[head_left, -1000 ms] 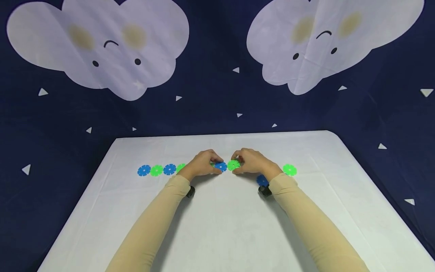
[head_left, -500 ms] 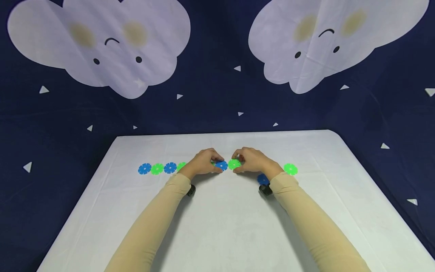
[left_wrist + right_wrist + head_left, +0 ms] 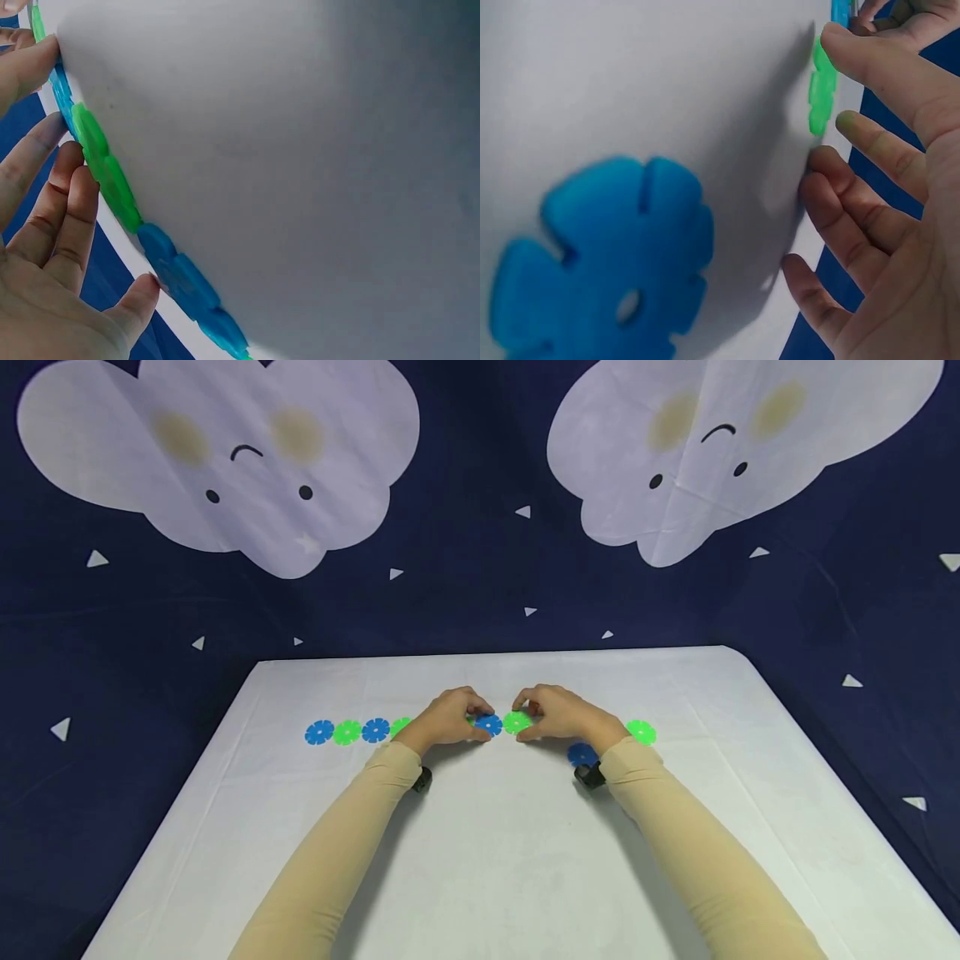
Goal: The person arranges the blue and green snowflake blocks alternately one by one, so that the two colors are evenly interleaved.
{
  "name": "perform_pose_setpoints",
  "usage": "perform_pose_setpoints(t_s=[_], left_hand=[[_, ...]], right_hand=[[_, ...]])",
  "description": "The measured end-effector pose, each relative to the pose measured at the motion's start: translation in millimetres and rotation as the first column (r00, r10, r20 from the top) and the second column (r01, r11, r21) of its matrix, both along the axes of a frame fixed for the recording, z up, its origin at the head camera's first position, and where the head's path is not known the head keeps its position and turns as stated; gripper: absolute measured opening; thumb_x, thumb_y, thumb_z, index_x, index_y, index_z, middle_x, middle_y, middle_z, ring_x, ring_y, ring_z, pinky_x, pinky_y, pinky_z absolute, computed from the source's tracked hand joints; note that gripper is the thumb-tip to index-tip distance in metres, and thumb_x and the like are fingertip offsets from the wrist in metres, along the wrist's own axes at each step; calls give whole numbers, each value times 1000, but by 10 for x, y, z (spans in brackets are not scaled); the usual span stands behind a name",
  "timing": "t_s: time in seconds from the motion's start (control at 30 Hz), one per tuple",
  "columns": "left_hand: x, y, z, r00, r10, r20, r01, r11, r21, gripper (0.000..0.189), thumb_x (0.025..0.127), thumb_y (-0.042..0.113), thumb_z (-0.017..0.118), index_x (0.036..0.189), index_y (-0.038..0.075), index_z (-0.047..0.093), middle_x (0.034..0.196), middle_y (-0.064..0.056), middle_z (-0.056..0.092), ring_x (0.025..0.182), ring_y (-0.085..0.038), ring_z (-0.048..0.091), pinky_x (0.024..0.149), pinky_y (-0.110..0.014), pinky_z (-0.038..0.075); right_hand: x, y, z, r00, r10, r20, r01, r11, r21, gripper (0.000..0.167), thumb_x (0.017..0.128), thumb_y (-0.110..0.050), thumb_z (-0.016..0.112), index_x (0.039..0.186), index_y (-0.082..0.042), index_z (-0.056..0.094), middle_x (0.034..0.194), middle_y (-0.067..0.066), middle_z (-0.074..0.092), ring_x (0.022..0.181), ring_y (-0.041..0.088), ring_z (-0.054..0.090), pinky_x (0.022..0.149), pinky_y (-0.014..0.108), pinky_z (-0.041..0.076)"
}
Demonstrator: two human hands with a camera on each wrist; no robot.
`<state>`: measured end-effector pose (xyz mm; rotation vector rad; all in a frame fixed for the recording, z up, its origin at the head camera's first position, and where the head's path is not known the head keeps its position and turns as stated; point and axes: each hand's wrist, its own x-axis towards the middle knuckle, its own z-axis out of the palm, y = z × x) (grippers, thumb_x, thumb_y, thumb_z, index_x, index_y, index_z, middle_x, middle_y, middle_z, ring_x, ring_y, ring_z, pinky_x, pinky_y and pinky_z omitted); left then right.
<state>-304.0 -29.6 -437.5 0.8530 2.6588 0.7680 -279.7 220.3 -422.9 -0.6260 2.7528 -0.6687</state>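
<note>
My left hand [image 3: 450,717] pinches a blue slotted disc [image 3: 489,725] between thumb and index finger. The disc ends a row of blue and green discs; the hand hides part of this row. In the left wrist view, a green disc [image 3: 105,169] and a blue disc [image 3: 187,285] run beside my fingers. Opposite, my right hand [image 3: 557,712] holds a green slotted disc [image 3: 517,722] with thumb and index finger at its edges. A small strip of table parts it from the blue disc. The other right fingers lie loosely curled in the right wrist view.
One loose blue disc [image 3: 582,754] lies under my right wrist, partly covered by a black wrist camera [image 3: 589,776]. Another green disc [image 3: 641,732] is to the right of that forearm. The white table [image 3: 487,860] ends at a dark blue cloth [image 3: 465,610] with clouds.
My right forearm and wrist have shifted very slightly right. Both hands otherwise stay where they were, and the two discs at the fingers keep their places; the view shifts slightly.
</note>
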Motion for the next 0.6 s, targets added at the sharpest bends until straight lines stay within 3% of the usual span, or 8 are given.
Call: perform_pose_setpoints(t_s=[0.2,0.6], left_hand=[[-17,12,17,1000,-17,-8,16,999,-31,46,90,28,89,132,15,77,124,-5,70,119,-24,65,107,-45,54],[-28,110,83,1000,-19,-1,19,999,-35,50,88,30,91,133,14,76,124,-7,71,120,-26,66,108,-46,55]], right_hand=[[10,108,96,999,35,22,-35,999,-2,51,92,-32,85,135,-8,70,117,11,73,108,24,66,102,47,56],[129,408,255,998,4,59,-7,999,43,50,95,-32,82,138,-10,70,126,14,73,119,30,67,106,52,55]])
